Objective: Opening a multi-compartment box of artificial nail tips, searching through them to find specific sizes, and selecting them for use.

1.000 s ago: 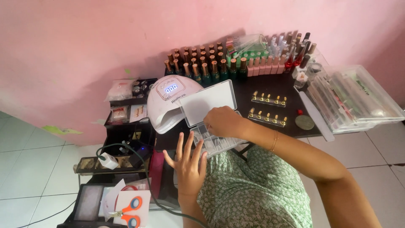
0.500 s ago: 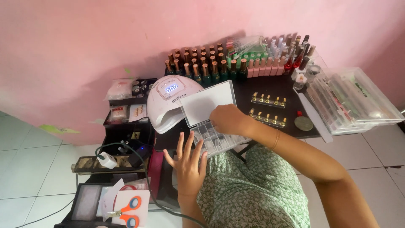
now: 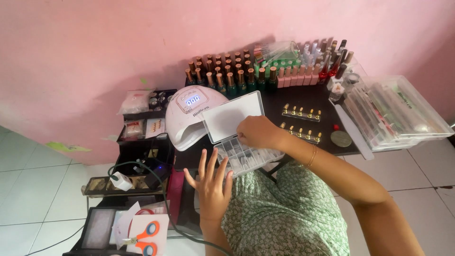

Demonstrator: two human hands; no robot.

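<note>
My left hand [image 3: 212, 186] is held flat with its fingers spread, palm down, just in front of a clear compartment box [image 3: 246, 155] at the near edge of the black table [image 3: 303, 102]. My right hand [image 3: 256, 132] reaches into the box's compartments with fingers curled; whether it pinches something is hidden. The box's white lid [image 3: 231, 116] stands open, leaning toward a white nail lamp [image 3: 188, 115].
Rows of nail polish bottles [image 3: 237, 73] line the back. Two gold nail-tip stands [image 3: 301, 113] sit right of the box, with a nail file [image 3: 353, 131] and clear storage cases [image 3: 398, 112] further right. A black cart [image 3: 142, 142], cables and orange scissors [image 3: 144, 234] are at left.
My right hand has shifted slightly back and right over the compartment box. My left hand has stayed spread in place.
</note>
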